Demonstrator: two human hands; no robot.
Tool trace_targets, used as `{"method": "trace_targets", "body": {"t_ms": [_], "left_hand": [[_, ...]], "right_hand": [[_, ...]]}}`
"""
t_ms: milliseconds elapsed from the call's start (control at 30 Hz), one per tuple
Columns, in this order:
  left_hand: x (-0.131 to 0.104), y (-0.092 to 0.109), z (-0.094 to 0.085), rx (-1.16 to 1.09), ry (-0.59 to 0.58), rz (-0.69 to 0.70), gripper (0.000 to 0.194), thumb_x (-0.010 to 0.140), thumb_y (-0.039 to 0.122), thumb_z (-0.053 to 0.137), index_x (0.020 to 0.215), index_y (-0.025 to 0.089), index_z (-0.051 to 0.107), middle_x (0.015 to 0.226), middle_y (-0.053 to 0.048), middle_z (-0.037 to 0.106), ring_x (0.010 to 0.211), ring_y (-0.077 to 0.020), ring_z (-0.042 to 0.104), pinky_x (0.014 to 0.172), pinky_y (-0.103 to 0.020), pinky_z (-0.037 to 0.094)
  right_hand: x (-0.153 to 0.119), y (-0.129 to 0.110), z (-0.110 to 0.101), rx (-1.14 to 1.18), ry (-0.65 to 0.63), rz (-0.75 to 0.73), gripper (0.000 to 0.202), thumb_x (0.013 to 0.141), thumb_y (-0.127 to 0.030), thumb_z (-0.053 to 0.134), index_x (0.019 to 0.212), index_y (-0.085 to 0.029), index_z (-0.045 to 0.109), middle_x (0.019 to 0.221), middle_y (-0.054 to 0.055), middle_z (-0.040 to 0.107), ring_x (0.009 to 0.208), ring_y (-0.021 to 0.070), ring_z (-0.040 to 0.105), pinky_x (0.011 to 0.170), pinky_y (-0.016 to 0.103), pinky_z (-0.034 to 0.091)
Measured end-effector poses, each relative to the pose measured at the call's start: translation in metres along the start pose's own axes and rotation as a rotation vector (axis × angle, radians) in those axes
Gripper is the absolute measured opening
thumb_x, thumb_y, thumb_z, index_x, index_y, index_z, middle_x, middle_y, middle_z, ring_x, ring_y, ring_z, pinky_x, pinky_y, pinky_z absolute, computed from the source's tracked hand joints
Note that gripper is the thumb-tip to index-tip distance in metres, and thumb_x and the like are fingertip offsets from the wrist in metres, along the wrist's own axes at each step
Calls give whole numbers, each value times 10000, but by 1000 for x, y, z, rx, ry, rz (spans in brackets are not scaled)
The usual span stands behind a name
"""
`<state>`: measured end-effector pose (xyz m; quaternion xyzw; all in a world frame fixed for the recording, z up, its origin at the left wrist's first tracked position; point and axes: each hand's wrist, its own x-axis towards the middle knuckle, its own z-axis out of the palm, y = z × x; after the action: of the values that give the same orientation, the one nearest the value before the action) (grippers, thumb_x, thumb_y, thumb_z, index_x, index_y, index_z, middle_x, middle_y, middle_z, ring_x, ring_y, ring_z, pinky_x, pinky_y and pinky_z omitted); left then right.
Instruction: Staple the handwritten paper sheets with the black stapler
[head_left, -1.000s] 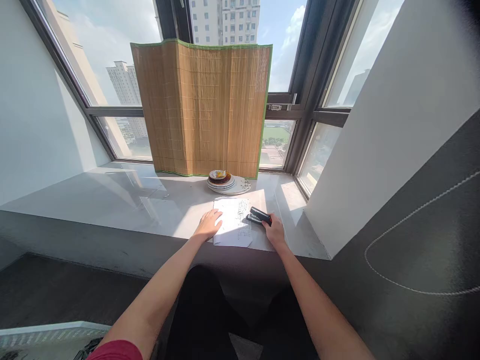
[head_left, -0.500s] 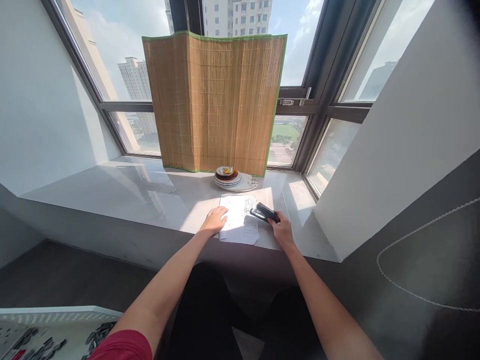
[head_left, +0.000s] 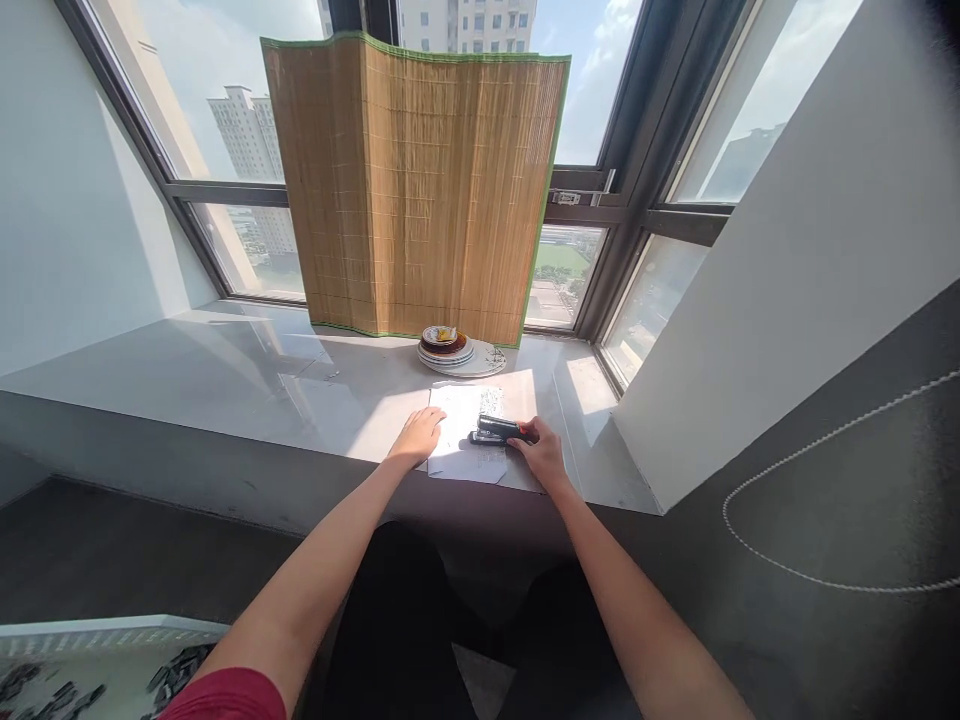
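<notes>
Sheets of paper (head_left: 454, 455) with print and handwriting lie on the windowsill in front of me, their upper part bright in the sun. My left hand (head_left: 417, 435) rests flat over their left edge, fingers stretched out. A black stapler (head_left: 491, 430) is over the right half of the paper, its jaw pointing left. My right hand (head_left: 541, 450) grips the stapler's rear end, thumb below and fingers above. Whether a paper edge lies between its jaws I cannot tell.
Behind the paper stands a stack of plates (head_left: 480, 362) with small dishes on top. A bamboo mat (head_left: 420, 190) leans against the window. A white basket (head_left: 112, 632) with dark objects is at lower left. A beaded cord (head_left: 757, 470) hangs at right.
My right hand has brought the stapler left and turned it level, lower over the paper. My left hand stays on the paper. The whole view has shifted slightly.
</notes>
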<state>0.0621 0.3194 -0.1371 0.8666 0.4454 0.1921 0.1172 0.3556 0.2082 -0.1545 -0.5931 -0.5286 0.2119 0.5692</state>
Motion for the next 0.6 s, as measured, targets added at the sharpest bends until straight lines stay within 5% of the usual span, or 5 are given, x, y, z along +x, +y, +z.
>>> {"method": "trace_targets", "body": {"t_ms": [233, 367, 500, 600], "left_hand": [[0, -2, 4, -50, 154, 70, 374, 1021, 135, 448, 1279, 208, 708, 1367, -134, 692, 1260, -232, 596, 1104, -408, 440], [-5, 13, -4, -68, 284, 97, 300, 1017, 145, 479, 1176, 220, 722, 1288, -138, 706, 1205, -241, 627, 1038, -407, 486], [-69, 20, -2, -103, 613, 6, 285, 1057, 171, 382, 1123, 198, 658, 1158, -153, 676, 1130, -274, 626, 999, -442, 508], [-155, -11, 0, -38, 782, -188, 225, 1049, 209, 396, 983, 210, 611, 998, -122, 652, 1005, -268, 627, 942, -412, 516]], "right_hand": [[-3, -5, -1, -52, 34, -24, 476, 700, -647, 841, 759, -250, 585, 842, 46, 761, 786, 256, 699, 758, 393, 574], [-3, -6, -2, -73, 37, -34, 488, 694, -665, 837, 770, -248, 595, 798, 33, 732, 735, 240, 671, 719, 385, 567], [-3, -5, -3, -11, 23, 13, 515, 653, -671, 867, 760, -246, 597, 863, 57, 756, 810, 267, 718, 793, 429, 612], [-4, -2, -5, 1, 22, 33, 511, 643, -659, 883, 764, -241, 616, 920, 72, 773, 859, 286, 737, 849, 462, 628]]}}
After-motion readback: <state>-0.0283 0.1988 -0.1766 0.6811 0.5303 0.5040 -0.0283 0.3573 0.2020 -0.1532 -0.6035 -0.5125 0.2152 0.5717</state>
